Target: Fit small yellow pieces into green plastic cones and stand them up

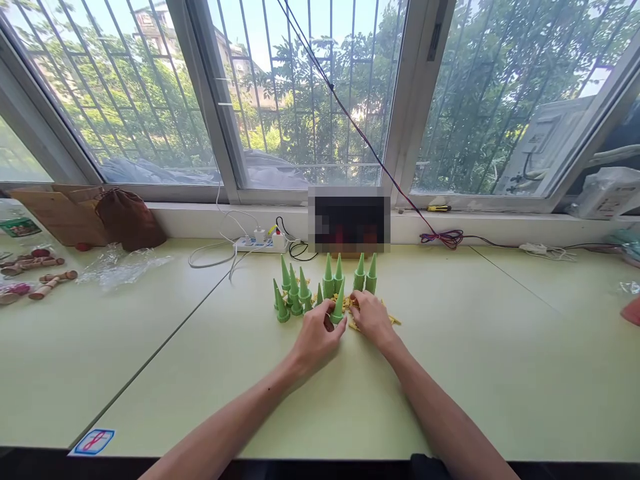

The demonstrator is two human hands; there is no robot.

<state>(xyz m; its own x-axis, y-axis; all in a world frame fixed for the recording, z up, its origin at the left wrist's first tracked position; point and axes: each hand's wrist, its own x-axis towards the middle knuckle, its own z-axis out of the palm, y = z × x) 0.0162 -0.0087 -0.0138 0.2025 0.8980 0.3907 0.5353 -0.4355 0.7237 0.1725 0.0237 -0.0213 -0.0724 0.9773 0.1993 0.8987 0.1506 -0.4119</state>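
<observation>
My left hand [320, 327] is closed around the base of a pointed green cone [339, 303], which stands nearly upright between thumb and fingers. Beside it, my right hand [371, 317] reaches down with bent, pinched fingers into small yellow stick-like pieces [395, 320]; whatever its fingertips hold is hidden. Just behind that hand stand two tall green cone pieces [371, 275]. Another pair of green cones [328, 277] rises behind my left hand. Several more green cones [294, 297] are grouped to the left, with some yellow bits among them.
A power strip [263, 245] with white cables lies by the window sill, near a pixelated dark box [349, 223]. Far left are a brown drawstring bag [131, 219], clear plastic wrap [117, 267] and wooden toys [45, 283]. A bundled cord [443, 238] lies at the back right.
</observation>
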